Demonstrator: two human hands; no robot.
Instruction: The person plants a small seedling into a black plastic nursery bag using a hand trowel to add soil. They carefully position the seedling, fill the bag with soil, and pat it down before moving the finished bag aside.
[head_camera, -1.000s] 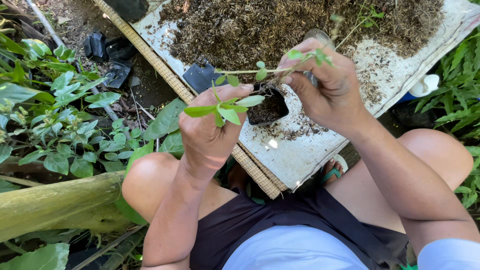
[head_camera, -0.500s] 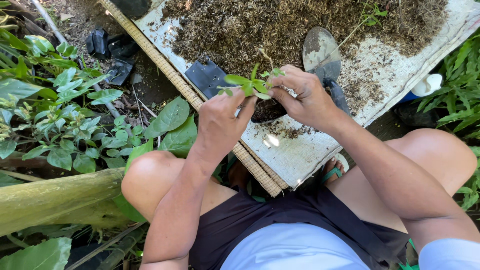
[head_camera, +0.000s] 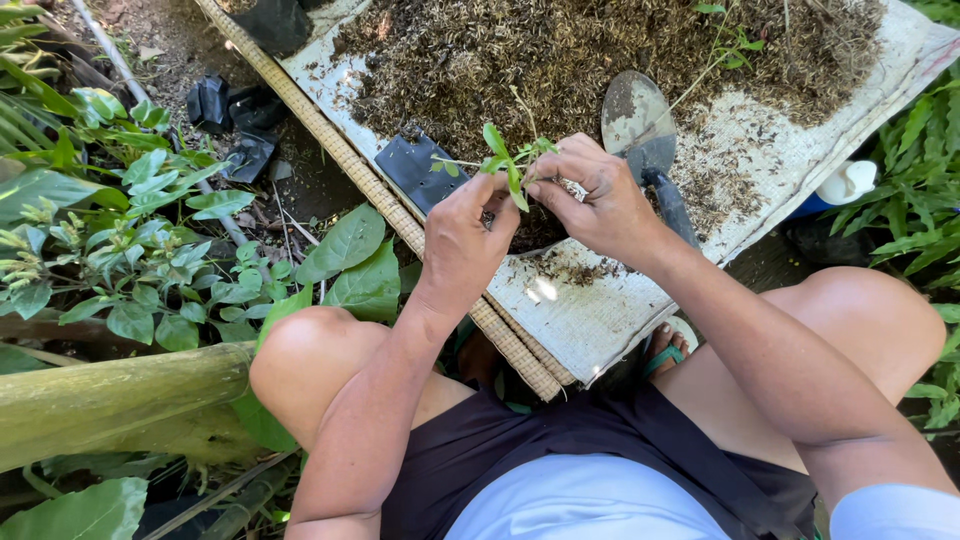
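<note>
Hands: left (head_camera: 462, 240), right (head_camera: 592, 200) pinch seedling (head_camera: 505, 165) | trowel (head_camera: 640, 125) beside

Seen from above, a seated person's left hand (head_camera: 462, 240) and right hand (head_camera: 592, 200) pinch a small green leafy seedling (head_camera: 505, 165) over a white woven sheet (head_camera: 590, 320) heaped with dark crumbly soil (head_camera: 560, 50). A metal trowel (head_camera: 640, 125) lies just beside the right hand.
</note>
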